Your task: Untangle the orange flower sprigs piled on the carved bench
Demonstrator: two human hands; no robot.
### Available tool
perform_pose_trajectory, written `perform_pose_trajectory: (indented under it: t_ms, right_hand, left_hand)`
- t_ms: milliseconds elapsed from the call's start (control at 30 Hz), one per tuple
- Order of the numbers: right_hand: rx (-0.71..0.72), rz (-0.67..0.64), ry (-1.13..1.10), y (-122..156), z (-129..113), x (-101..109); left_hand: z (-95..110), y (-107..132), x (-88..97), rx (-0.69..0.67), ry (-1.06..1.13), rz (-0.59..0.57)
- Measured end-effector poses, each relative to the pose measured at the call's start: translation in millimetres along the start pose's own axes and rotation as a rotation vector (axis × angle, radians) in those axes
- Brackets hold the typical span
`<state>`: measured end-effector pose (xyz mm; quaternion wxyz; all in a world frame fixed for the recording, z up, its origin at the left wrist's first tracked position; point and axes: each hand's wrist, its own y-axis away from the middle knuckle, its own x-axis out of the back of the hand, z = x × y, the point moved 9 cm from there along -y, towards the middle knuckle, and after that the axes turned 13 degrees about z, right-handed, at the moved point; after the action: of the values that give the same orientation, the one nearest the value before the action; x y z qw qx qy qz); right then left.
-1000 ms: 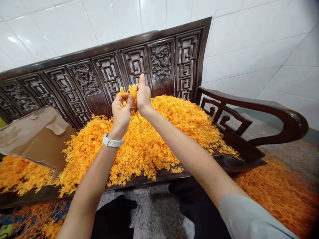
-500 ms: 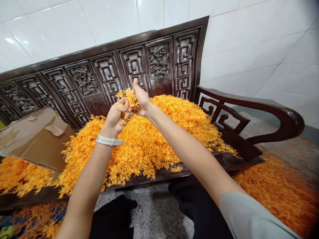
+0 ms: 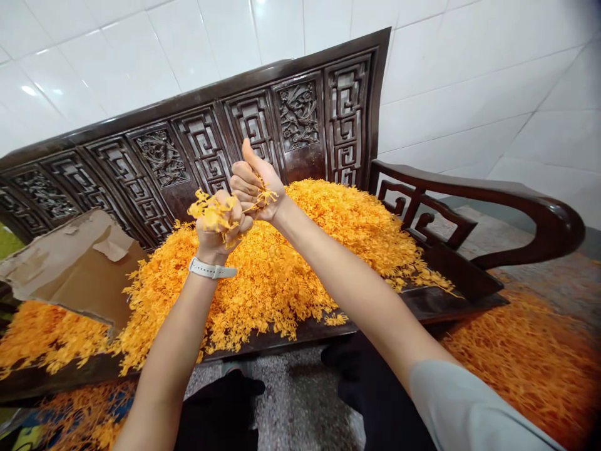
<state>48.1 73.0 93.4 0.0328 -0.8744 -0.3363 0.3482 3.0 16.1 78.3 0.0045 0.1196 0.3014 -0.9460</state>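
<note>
My left hand (image 3: 220, 228) is closed round a bunch of small orange plastic sprigs (image 3: 209, 210) held up over the bench. A white watch band circles that wrist. Right beside it, my right hand (image 3: 256, 181) is curled with the thumb up, pinching another orange sprig (image 3: 266, 198). Both hands hover above a large heap of the same orange sprigs (image 3: 300, 263) piled on the seat of a dark carved wooden bench (image 3: 300, 119).
A torn cardboard box (image 3: 75, 263) lies on the bench at the left, with more orange sprigs below it. The bench armrest (image 3: 493, 207) curves at the right. More orange sprigs cover the floor at the right (image 3: 521, 363) and lower left. White tiled wall behind.
My hands have drawn slightly apart: the left went left and down with its bunch, and the right curled its fingers round a separate sprig.
</note>
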Motion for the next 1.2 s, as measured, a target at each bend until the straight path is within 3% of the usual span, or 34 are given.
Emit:
perform_pose_trajectory:
  t_ms: [100,300,400,533,667,867,1033,1100,1200]
  right_hand:
    - [-0.017,0.004,0.021,3,8,0]
    - [0.176,0.043,0.037,-2,5,-9]
    - [0.167,0.000,0.220,-3,-1,-15]
    - [0.196,-0.175,0.648,5,-2,-19]
    - [0.293,-0.236,0.975,11,9,-26]
    - [0.453,-0.272,1.124,21,5,-54]
    - [0.484,-0.430,1.318,43,6,-68]
    - [0.515,-0.388,1.307,42,0,-65]
    - [0.555,-0.147,1.227,22,-21,-35]
  left_hand:
    - [-5,3,9.4,-0.011,-0.038,0.021]
    - [8,-3,27.9,-0.063,0.119,0.102]
    - [3,-3,19.8,0.061,0.068,0.087]
    - [-20,10,1.9,0.356,-0.205,-0.105]
    - [-26,20,13.7,0.520,-0.456,-0.243]
    - [-5,18,36.0,0.477,-0.745,-0.309]
    - [-1,24,37.1,0.371,-1.114,-0.504]
    - [4,22,33.6,0.309,-1.095,-0.506]
    - [14,16,33.3,0.230,-1.010,-0.467]
